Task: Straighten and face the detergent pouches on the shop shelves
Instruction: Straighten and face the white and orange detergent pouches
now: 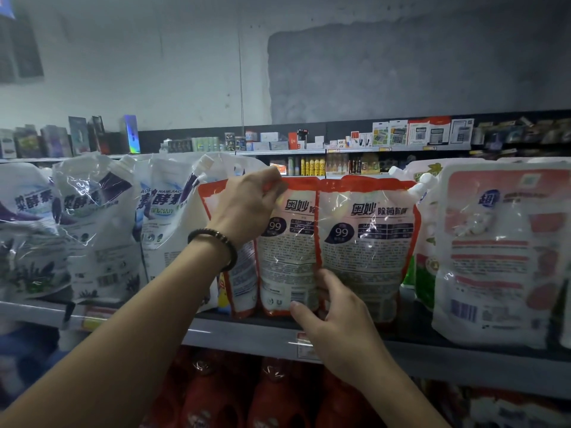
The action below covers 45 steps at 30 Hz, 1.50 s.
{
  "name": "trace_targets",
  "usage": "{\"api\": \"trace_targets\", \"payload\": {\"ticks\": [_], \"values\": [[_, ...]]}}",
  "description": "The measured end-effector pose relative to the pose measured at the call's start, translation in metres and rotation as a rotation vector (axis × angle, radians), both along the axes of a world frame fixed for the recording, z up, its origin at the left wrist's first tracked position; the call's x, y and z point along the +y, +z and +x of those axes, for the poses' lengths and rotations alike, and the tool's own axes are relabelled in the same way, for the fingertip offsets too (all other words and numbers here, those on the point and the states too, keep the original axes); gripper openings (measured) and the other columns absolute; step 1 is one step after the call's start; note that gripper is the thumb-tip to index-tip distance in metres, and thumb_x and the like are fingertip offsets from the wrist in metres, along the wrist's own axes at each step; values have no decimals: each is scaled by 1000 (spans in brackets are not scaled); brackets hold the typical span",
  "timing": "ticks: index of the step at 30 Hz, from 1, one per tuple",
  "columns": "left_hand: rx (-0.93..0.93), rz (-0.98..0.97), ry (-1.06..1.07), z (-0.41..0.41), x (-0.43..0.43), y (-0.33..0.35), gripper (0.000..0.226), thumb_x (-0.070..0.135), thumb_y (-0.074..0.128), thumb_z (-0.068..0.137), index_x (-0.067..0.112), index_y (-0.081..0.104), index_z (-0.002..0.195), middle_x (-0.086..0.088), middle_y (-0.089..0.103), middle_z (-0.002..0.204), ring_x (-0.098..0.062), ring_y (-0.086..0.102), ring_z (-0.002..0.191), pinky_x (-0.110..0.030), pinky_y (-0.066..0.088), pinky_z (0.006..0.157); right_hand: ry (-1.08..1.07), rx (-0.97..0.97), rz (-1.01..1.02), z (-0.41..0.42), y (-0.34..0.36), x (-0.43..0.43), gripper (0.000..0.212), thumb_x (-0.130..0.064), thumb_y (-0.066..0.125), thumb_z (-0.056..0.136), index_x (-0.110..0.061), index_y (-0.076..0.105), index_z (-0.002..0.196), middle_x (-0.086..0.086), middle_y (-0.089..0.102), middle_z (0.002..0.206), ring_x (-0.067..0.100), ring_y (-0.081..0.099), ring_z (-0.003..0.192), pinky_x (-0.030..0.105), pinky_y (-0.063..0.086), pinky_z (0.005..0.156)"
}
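Note:
Red-edged detergent pouches stand in the middle of the shelf (247,335) with their printed backs facing me. My left hand (247,208), a dark bead bracelet on its wrist, pinches the top edge of the middle red pouch (287,267). My right hand (333,316) holds the bottom of that same pouch, thumb across its lower front, fingers slipped between it and the red pouch (367,242) to its right. A further red pouch (244,279) stands partly hidden behind my left wrist.
White and purple spouted pouches (102,230) lean along the shelf to the left. A large pink and white pouch (497,254) stands at the right, a green one (426,261) behind it. Red detergent bottles (216,393) fill the shelf below. Small boxed goods (420,132) line a far shelf.

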<state>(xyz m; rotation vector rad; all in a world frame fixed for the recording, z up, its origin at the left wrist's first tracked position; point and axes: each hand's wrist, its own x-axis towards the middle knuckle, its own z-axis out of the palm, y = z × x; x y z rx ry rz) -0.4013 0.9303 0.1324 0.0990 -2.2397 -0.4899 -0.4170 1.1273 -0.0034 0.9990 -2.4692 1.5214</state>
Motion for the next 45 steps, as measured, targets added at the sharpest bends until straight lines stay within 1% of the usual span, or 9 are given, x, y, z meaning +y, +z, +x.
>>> {"api": "trace_targets", "payload": {"ticks": [6,15,18,21,26,30,35,38,45], "values": [[66,75,-12,2,5,-1,18,33,59,108,25,67,95,3,67,74,3,53,45,-12,41,44,6,32,12,-4,2,1,84,-52,72,94,-29,31,165,-12,47,154,9,43,144,35,40,120],[339,-3,63,16,6,2,23,33,60,108,20,66,90,3,70,75,-8,72,68,-36,58,49,77,7,-70,-8,1,2,66,-48,77,88,-40,49,148,-26,61,135,-4,56,128,32,50,112],[450,-22,74,27,10,16,24,34,59,108,24,61,87,9,68,74,-1,71,68,-27,57,47,113,-9,-95,-10,4,6,52,-41,79,91,-44,54,136,-31,67,121,-9,62,117,27,54,105],[548,-62,117,41,18,27,23,37,60,107,25,63,88,14,63,69,8,67,65,-15,49,47,191,-118,-154,-13,9,10,63,-40,82,91,-44,48,144,-38,65,107,-11,64,109,27,56,102],[585,-48,91,70,34,28,30,37,62,107,13,69,91,19,64,72,15,65,66,-8,43,47,355,-274,-264,-10,14,19,86,-44,86,78,-26,46,153,-8,74,124,9,74,111,36,63,93],[586,67,-41,84,51,12,24,26,65,106,7,70,92,15,65,72,8,65,62,-8,41,48,544,-269,-321,-2,9,35,56,-20,82,87,-14,59,138,3,76,127,22,72,120,40,60,100],[601,125,-128,86,75,-18,23,29,64,106,17,67,87,4,63,68,-7,53,57,-25,39,52,632,-331,-379,2,-11,67,51,-13,86,82,-10,67,129,10,75,131,31,70,124,44,58,101],[568,125,-196,84,94,-42,20,26,64,107,20,65,88,7,61,68,-4,52,58,-18,37,52,600,-321,-329,6,-30,90,50,-17,92,80,-21,73,126,8,74,132,30,69,126,49,56,105],[487,235,-375,59,137,-105,22,16,65,106,5,68,88,-8,59,68,-17,50,58,-34,40,51,248,-146,-102,7,-62,145,49,-3,93,70,-30,75,107,-22,79,106,-2,74,101,12,56,81]]}}
